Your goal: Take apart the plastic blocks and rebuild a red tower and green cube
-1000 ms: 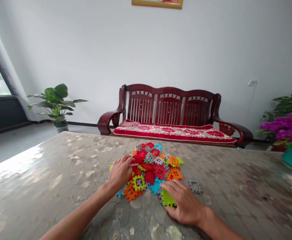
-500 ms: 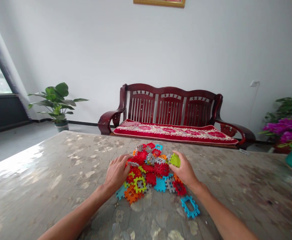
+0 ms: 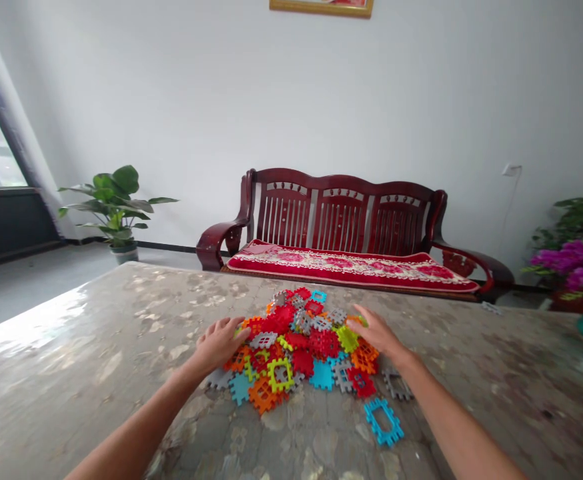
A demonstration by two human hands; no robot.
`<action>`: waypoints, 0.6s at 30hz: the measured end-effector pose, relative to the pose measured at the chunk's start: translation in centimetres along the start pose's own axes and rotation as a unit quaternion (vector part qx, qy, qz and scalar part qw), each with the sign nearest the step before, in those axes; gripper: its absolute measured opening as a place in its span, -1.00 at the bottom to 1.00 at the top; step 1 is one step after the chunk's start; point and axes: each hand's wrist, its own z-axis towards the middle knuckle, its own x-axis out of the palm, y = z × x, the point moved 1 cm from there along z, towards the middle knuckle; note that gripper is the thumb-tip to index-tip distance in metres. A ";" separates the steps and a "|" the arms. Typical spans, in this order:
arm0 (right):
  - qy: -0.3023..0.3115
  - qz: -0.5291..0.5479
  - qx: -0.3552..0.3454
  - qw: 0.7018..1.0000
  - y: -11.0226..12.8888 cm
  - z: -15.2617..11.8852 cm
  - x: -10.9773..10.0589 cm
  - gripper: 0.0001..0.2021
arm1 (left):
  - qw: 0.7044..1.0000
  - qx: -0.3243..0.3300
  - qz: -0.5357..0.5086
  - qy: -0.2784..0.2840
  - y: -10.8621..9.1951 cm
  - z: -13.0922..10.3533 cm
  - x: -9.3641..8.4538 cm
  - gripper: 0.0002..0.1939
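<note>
A heap of interlocking plastic building tiles [image 3: 301, 363] in red, orange, grey, blue and yellow-green lies on the table. At the heap's left edge is my left hand [image 3: 220, 343], thumb and fingers apart, with its fingertips by some orange and yellow-green tiles that it partly hides. My right hand [image 3: 378, 333] hovers at the right edge with fingers spread. A solid yellow-green tile [image 3: 347, 339] rests on the heap beside its thumb. Nearer me, a blue frame-shaped tile [image 3: 384, 421] lies apart, and a grey frame tile [image 3: 397, 385] is partly under my right forearm.
The table [image 3: 121, 347] has a patterned, glossy cover. Behind it stands a dark red wooden bench [image 3: 341, 213] with a red floral cushion. A potted plant [image 3: 121, 207] is at left; purple flowers [image 3: 578, 267] in a teal pot are at right. One grey tile [image 3: 492, 308] lies far right.
My right hand has let go of the yellow-green tile, which now lies on the heap, and has opened. The left hand has drawn back leftward, off the grey tile it was touching.
</note>
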 end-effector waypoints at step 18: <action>-0.055 -0.137 -0.043 0.988 4.8 -1.9 0.6 -0.53 | 0.999 0.047 -0.008 -0.025 0.6 1.0 0.5 -0.66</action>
